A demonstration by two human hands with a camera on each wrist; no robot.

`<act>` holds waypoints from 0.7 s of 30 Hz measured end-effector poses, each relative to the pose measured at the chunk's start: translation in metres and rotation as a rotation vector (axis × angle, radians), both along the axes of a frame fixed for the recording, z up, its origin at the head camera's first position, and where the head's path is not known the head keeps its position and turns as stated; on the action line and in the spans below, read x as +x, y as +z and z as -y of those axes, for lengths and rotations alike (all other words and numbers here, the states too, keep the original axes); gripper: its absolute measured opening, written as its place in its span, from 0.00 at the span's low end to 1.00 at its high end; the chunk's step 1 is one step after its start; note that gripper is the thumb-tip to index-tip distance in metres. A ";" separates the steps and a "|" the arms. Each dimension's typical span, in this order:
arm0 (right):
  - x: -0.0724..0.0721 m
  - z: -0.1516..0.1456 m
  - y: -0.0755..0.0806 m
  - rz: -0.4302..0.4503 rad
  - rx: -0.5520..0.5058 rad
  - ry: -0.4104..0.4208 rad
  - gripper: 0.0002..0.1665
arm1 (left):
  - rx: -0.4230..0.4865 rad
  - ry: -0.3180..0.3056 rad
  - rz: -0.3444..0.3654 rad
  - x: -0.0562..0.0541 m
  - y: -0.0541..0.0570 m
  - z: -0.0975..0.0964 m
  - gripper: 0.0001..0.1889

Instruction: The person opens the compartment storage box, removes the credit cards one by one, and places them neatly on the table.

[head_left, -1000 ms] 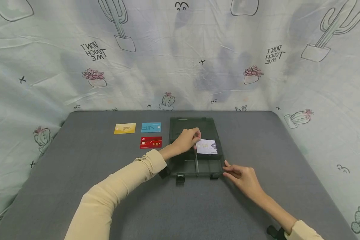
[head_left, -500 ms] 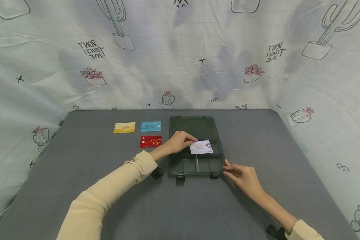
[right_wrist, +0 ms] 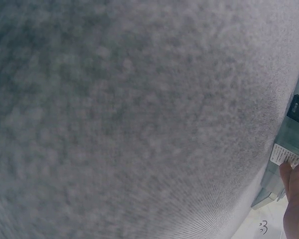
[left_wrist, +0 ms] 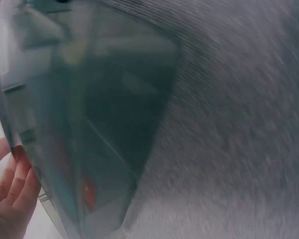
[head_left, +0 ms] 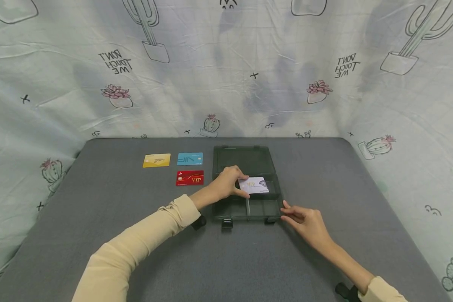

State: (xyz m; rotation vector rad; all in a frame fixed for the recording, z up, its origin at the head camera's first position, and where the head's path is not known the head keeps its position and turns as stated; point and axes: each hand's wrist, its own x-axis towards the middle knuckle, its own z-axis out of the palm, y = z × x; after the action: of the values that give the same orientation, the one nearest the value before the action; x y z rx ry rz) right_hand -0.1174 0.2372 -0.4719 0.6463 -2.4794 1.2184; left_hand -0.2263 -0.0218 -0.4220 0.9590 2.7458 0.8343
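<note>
A white card (head_left: 255, 185) printed "VIP" lies over the back right compartment of a translucent dark green box (head_left: 216, 212), whose lid (head_left: 243, 157) is folded back. My left hand (head_left: 227, 183) holds the card's left end, fingers at its far edge and thumb at its near edge. In the left wrist view, that hand (left_wrist: 12, 191) shows beside the box wall (left_wrist: 124, 99). My right hand (head_left: 305, 224) rests its fingertips on the box's right side near the front corner. The right wrist view shows the fingers (right_wrist: 295, 179) against a white label (right_wrist: 284, 155).
Left of the box lie a yellow card (head_left: 156, 160), a blue card (head_left: 190, 159) and a red card (head_left: 190, 178) on the grey table (head_left: 226, 264). Two latches (head_left: 227, 223) stick out at the box's front. A cactus-print curtain (head_left: 226, 84) stands behind the table.
My left hand has moved left and drawn the white card a little left over the box. Its thumb has swung down to the card's near edge. The right hand keeps its place.
</note>
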 end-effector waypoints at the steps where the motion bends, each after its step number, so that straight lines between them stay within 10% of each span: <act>1: 0.000 0.000 0.000 0.001 -0.003 0.001 0.13 | 0.010 -0.009 -0.010 -0.001 -0.001 0.000 0.31; 14: 0.000 -0.001 -0.001 0.004 -0.005 0.003 0.13 | 0.182 -0.089 0.113 -0.011 -0.007 0.020 0.26; 21: 0.000 0.000 0.000 0.016 -0.017 0.007 0.12 | 0.312 -0.028 0.197 -0.016 -0.011 0.022 0.24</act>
State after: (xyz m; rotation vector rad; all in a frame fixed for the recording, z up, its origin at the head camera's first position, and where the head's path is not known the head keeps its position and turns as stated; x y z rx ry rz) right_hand -0.1172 0.2371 -0.4718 0.6442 -2.4785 1.2509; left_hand -0.2422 -0.0440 -0.4332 0.9034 2.4763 1.3039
